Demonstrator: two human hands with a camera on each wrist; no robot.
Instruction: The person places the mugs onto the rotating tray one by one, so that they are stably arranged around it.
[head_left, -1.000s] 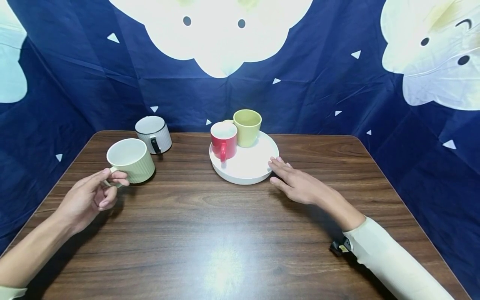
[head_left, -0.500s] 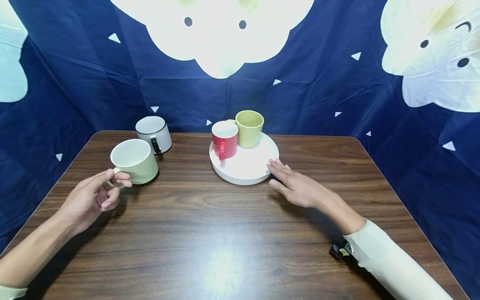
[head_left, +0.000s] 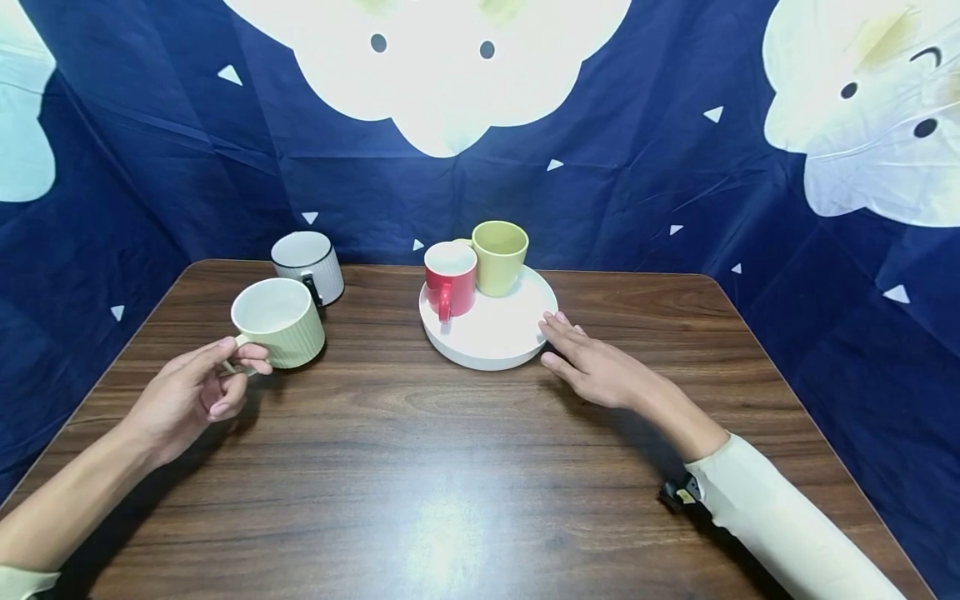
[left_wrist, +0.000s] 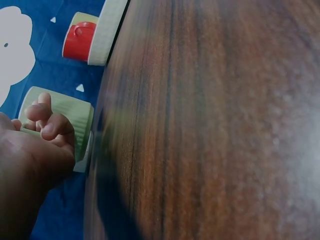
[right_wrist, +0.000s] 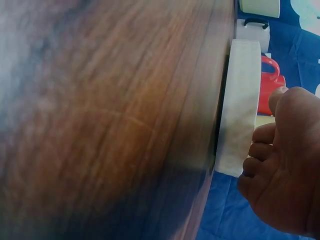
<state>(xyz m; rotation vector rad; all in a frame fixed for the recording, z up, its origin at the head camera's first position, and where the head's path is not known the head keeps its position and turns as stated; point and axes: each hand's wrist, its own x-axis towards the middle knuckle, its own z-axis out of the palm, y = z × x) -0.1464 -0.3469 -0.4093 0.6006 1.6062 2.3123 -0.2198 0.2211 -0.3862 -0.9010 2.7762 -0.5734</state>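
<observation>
A wide pale-green ribbed mug (head_left: pixel 288 332) with a white inside is pinched by its handle in my left hand (head_left: pixel 187 392). In the left wrist view the same mug (left_wrist: pixel 75 117) shows behind the curled fingers, its base at or just above the tabletop; I cannot tell which. My right hand (head_left: pixel 592 362) has its fingers straight, touching the right rim of a round white tray (head_left: pixel 487 361). On that tray stand a red mug (head_left: pixel 459 287), handle toward me, and a yellow-green mug (head_left: pixel 500 260) behind it.
A white ribbed mug (head_left: pixel 315 265) with a black rim and handle stands at the back left, just behind the pale-green one. The brown wooden table (head_left: pixel 480 450) ends at a blue printed curtain (head_left: pixel 600 208) at the back and sides.
The left hand has shifted the pale-green mug a little to the right, so it now partly covers the white mug's black handle. My right hand stays at the tray's rim.
</observation>
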